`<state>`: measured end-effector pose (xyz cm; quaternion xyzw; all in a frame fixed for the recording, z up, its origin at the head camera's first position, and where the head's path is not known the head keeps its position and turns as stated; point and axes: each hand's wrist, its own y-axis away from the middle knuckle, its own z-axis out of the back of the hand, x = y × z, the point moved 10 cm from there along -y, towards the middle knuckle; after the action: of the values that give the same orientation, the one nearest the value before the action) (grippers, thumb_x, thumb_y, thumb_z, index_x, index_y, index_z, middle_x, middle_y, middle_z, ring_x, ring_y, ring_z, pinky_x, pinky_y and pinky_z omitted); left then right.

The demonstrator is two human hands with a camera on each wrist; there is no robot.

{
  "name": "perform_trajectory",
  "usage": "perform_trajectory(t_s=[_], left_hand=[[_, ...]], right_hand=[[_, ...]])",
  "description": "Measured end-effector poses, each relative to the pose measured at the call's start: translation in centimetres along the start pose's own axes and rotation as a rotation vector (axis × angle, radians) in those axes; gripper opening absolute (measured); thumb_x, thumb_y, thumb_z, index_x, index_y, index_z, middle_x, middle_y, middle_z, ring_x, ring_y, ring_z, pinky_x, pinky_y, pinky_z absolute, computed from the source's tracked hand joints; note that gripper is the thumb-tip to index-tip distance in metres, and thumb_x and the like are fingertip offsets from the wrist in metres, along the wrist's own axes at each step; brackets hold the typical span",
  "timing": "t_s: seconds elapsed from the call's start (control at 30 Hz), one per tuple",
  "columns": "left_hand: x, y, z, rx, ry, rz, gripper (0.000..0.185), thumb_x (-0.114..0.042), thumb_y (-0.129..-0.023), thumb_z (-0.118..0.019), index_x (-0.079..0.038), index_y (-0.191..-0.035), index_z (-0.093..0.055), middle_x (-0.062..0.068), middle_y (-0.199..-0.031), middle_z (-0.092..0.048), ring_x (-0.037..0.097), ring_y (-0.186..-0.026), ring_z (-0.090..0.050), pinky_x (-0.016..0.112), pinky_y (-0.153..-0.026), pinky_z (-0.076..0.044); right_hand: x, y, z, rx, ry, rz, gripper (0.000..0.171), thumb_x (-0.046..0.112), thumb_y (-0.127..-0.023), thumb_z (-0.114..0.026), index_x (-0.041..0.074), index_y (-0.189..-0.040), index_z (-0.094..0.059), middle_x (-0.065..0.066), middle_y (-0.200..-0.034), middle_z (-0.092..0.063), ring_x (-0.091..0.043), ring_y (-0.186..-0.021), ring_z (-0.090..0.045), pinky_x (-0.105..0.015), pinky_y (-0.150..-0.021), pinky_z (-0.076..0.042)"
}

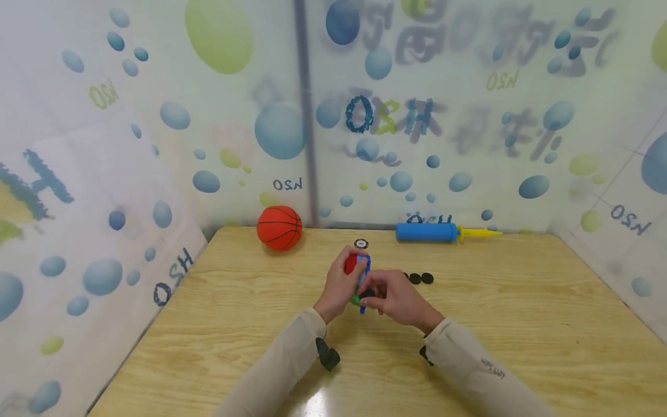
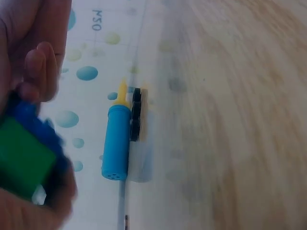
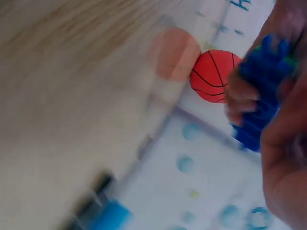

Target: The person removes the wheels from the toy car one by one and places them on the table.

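Bright even light, glare on table (image 1: 312, 405) front edge, wrist views blurry, prob. motion blur

One basketball (image 1: 279, 227), one pump (image 1: 440, 232), two black wheels (image 1: 421, 278).

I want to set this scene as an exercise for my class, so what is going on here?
A person at a wooden table holds a small toy of blue, red and green parts in both hands: the left hand grips it and the right hand pinches its lower end. A small basketball and a blue hand pump lie by the back wall, and black discs lie near the hands.
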<state>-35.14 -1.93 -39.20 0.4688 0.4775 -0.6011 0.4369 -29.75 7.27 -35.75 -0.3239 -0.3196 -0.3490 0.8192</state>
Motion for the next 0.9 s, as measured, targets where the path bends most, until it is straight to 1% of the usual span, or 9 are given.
perform_trajectory(t_s=[0.1, 0.17, 0.27, 0.33, 0.47, 0.6, 0.7, 0.8, 0.9], left_hand=[[1.0, -0.2, 0.8, -0.029, 0.001, 0.068, 0.025, -0.02, -0.105, -0.052, -0.009, -0.127, -0.056, 0.014, -0.118, -0.056, 0.02, -0.097, -0.054, 0.025, -0.074, -0.05], [1.6, -0.2, 1.2, -0.035, 0.019, 0.11, 0.026, -0.02, -0.105, -0.051, -0.009, -0.128, -0.055, 0.013, -0.117, -0.055, 0.02, -0.096, -0.054, 0.024, -0.073, -0.049], [1.5, -0.2, 1.3, -0.009, 0.047, 0.12, 0.029, -0.021, -0.105, -0.05, -0.008, -0.131, -0.054, 0.014, -0.116, -0.055, 0.021, -0.094, -0.059, 0.025, -0.071, -0.053], [1.3, -0.3, 1.2, 0.01, 0.082, 0.132, 0.03, -0.022, -0.106, -0.05, -0.009, -0.133, -0.052, 0.014, -0.113, -0.056, 0.021, -0.088, -0.062, 0.027, -0.069, -0.057], [1.3, -0.2, 1.0, 0.043, 0.148, 0.165, 0.031, -0.022, -0.106, -0.048, -0.01, -0.135, -0.049, 0.016, -0.108, -0.058, 0.02, -0.076, -0.065, 0.031, -0.067, -0.061], [1.7, -0.1, 0.9, 0.07, 0.185, 0.191, 0.031, -0.021, -0.106, -0.049, -0.013, -0.136, -0.048, 0.015, -0.108, -0.056, 0.02, -0.074, -0.065, 0.032, -0.069, -0.061], [1.8, -0.1, 0.7, 0.089, 0.207, 0.204, 0.031, -0.02, -0.106, -0.049, -0.015, -0.136, -0.048, 0.014, -0.109, -0.055, 0.021, -0.077, -0.064, 0.032, -0.071, -0.061], [1.7, -0.1, 0.6, 0.099, 0.224, 0.21, 0.031, -0.017, -0.104, -0.052, -0.017, -0.135, -0.048, 0.014, -0.11, -0.055, 0.021, -0.078, -0.064, 0.032, -0.072, -0.061], [1.7, 0.0, 0.5, 0.109, 0.22, 0.218, 0.035, -0.015, -0.101, -0.057, -0.019, -0.135, -0.047, 0.014, -0.114, -0.055, 0.023, -0.083, -0.065, 0.031, -0.074, -0.06]], right_hand=[[0.2, -0.1, -0.1, 0.007, 0.074, 0.034, 0.007, 0.009, -0.089, -0.075, 0.011, -0.091, -0.068, -0.002, -0.063, -0.056, -0.008, -0.051, -0.051, -0.02, -0.051, -0.045], [-0.3, -0.1, -0.3, 0.041, 0.034, 0.01, 0.009, 0.012, -0.09, -0.075, 0.011, -0.095, -0.068, -0.003, -0.064, -0.057, -0.016, -0.051, -0.056, -0.023, -0.051, -0.049], [-1.4, 0.3, 0.2, 0.083, -0.081, -0.049, 0.016, 0.011, -0.09, -0.074, 0.009, -0.105, -0.068, -0.009, -0.068, -0.06, -0.031, -0.055, -0.064, -0.034, -0.053, -0.057], [-1.8, 0.6, 0.8, 0.1, -0.108, -0.066, 0.022, 0.01, -0.091, -0.073, 0.007, -0.112, -0.067, -0.011, -0.07, -0.062, -0.034, -0.059, -0.066, -0.039, -0.053, -0.057], [-2.4, 1.0, 1.9, 0.133, -0.077, -0.085, 0.028, 0.007, -0.091, -0.072, 0.006, -0.119, -0.065, -0.012, -0.075, -0.065, -0.032, -0.063, -0.068, -0.036, -0.055, -0.057], [-3.3, 1.4, 2.9, 0.134, -0.037, -0.111, 0.028, 0.007, -0.091, -0.071, 0.012, -0.119, -0.066, -0.012, -0.078, -0.067, -0.034, -0.067, -0.069, -0.036, -0.055, -0.057], [-3.8, 1.8, 4.0, 0.1, 0.026, -0.11, 0.027, 0.007, -0.09, -0.072, 0.012, -0.117, -0.068, -0.01, -0.084, -0.069, -0.026, -0.067, -0.066, -0.031, -0.055, -0.054], [-4.3, 2.2, 5.3, 0.041, 0.104, -0.112, 0.028, 0.005, -0.087, -0.075, 0.009, -0.114, -0.072, -0.008, -0.088, -0.066, -0.014, -0.067, -0.056, -0.025, -0.058, -0.048], [-5.2, 2.5, 6.4, 0.005, 0.154, -0.15, 0.028, 0.001, -0.083, -0.078, 0.006, -0.111, -0.073, -0.005, -0.081, -0.057, -0.008, -0.066, -0.046, -0.023, -0.061, -0.041]])
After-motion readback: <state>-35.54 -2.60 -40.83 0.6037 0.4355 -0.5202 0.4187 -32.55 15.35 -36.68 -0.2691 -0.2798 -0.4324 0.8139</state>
